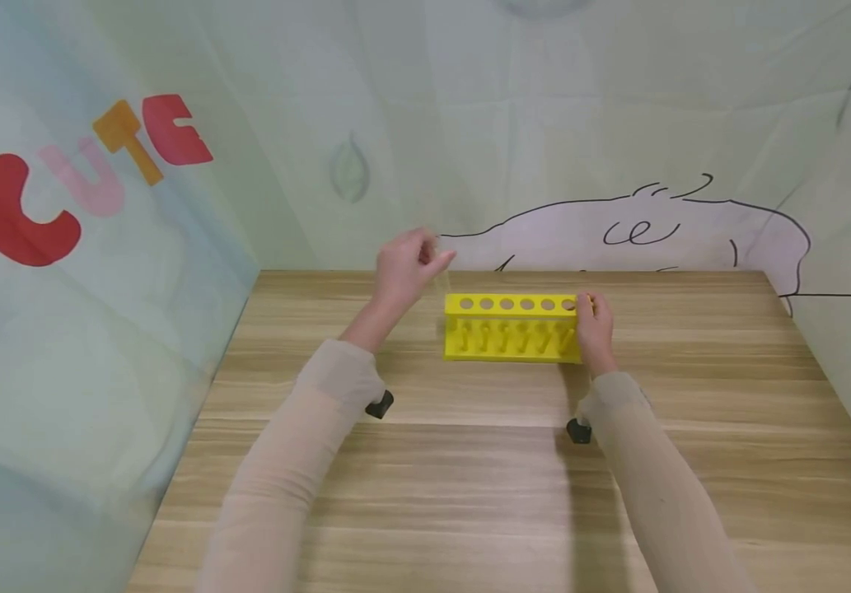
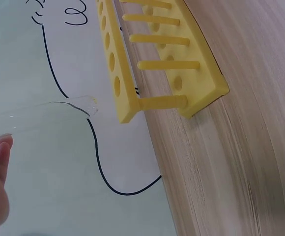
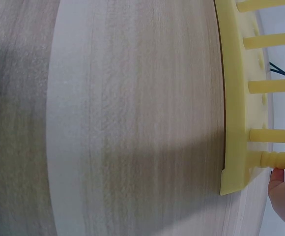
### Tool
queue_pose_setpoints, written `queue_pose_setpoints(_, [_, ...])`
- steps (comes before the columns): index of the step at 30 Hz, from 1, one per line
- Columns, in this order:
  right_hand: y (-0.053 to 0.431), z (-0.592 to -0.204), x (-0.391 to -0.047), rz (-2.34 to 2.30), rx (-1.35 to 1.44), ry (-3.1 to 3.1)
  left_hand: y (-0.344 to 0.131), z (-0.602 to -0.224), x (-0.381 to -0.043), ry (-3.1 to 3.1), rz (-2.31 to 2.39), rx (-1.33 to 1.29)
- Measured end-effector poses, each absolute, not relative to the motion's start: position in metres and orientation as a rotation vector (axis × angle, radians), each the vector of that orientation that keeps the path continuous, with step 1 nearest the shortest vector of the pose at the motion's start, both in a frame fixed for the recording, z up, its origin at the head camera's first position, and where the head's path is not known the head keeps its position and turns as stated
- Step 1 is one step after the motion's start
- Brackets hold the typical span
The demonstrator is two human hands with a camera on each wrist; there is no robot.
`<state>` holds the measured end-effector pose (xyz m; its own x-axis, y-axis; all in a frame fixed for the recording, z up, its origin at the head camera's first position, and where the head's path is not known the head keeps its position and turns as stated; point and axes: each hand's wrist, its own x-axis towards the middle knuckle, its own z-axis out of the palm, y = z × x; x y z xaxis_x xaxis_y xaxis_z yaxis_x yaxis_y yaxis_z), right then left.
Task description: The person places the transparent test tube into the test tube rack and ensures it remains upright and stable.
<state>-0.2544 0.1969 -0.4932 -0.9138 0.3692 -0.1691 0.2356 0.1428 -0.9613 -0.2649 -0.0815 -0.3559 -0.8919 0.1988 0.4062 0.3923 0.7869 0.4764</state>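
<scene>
A yellow test tube rack stands toward the back of the table, with a row of round holes along its top and several pegs below. My left hand is raised beside the rack's left end, its fingers pinching a clear test tube. In the left wrist view the tube's rounded end points at the rack's top bar, just short of the end hole. At the rack's right end my right hand grips the top corner and end post.
Under the rack is a wood-grain table. A printed cloth hangs behind the table and along its left side, with colored letters on it. Each sleeve cuff has a small black piece beneath it.
</scene>
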Motion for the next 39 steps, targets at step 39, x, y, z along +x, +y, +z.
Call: queue_pose_setpoints(39, [0.196,-0.488,-0.251,1.905,-0.639,-2.331,-0.054,-0.369,-0.27,-2.694,-0.794,-0.429])
